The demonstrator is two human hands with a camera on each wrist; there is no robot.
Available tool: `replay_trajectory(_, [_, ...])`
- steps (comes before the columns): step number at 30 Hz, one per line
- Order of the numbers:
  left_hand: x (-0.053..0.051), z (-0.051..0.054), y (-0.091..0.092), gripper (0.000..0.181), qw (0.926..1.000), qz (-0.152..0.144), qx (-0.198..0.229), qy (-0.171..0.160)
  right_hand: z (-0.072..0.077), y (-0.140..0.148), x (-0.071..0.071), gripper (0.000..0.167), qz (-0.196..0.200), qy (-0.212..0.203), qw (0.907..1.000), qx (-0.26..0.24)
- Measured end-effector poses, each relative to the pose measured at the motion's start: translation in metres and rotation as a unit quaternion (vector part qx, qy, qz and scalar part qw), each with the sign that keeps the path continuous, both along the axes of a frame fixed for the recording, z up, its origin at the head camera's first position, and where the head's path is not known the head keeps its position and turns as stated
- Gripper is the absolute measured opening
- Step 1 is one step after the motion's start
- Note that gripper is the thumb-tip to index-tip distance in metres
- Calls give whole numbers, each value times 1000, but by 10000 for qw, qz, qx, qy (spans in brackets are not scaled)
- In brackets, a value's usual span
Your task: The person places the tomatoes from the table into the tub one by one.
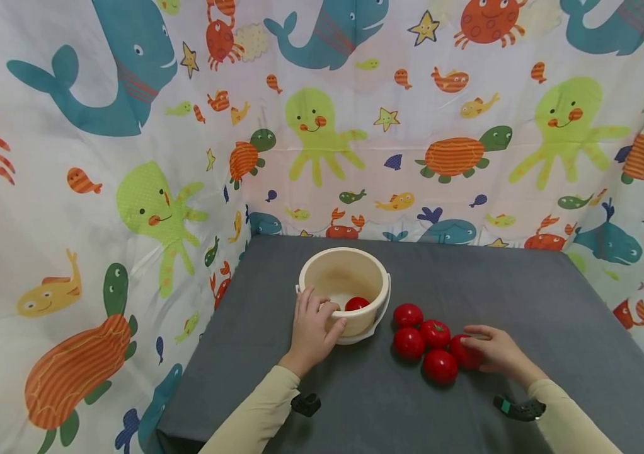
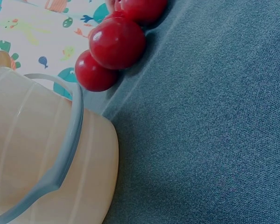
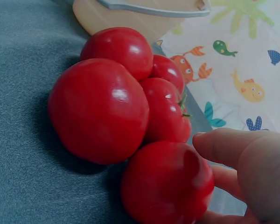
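Right hand loosely curved, grip round tomato, left hand over bucket rim.

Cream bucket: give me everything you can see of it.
The cream bucket is round and open-topped, apparently plastic, with faint pale lines along a wall that narrows slightly toward the base. Its pale handle is folded down across the side. It stands upright on a dark grey cloth, left of the loose tomatoes and apart from them. One red tomato sits inside. The person's left grip holds its near-left rim, fingers over the edge.
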State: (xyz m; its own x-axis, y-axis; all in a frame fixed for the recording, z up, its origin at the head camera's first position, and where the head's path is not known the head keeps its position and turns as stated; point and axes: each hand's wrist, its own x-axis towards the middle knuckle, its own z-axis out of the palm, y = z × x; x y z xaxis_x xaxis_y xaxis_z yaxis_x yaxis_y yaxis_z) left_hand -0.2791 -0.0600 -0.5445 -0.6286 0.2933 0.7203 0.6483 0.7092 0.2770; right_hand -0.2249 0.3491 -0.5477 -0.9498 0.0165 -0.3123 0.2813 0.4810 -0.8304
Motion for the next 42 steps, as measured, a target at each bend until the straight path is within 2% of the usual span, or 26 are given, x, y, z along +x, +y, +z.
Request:
replay_trajectory(6, [0,0,1,26,10000,-10,4,-80,-2,-2,0,61,-2,102,9996,244])
replay_trajectory(22, [-1,-1,3,26,10000,-4,-17,-79,0,-1,-2,57,28,125,9994,327])
replay_trajectory(27, [-1,0,3,26,9999,2,-46,-97,3,0,-5,56,-92,77,9999,124])
replay_trajectory(31, [0,1,3,26,10000,-9,-13,-38,15,3,-10,57,-181,127,9997,113])
replay_trajectory(35, [0,2,2,25,10000,-2,36,26,34,4,-19,58,-91,261,9990,358])
replay_trajectory(42, [1,2,1,23,10000,-11,38,-16,65,-3,-30,61,15,437,9983,392])
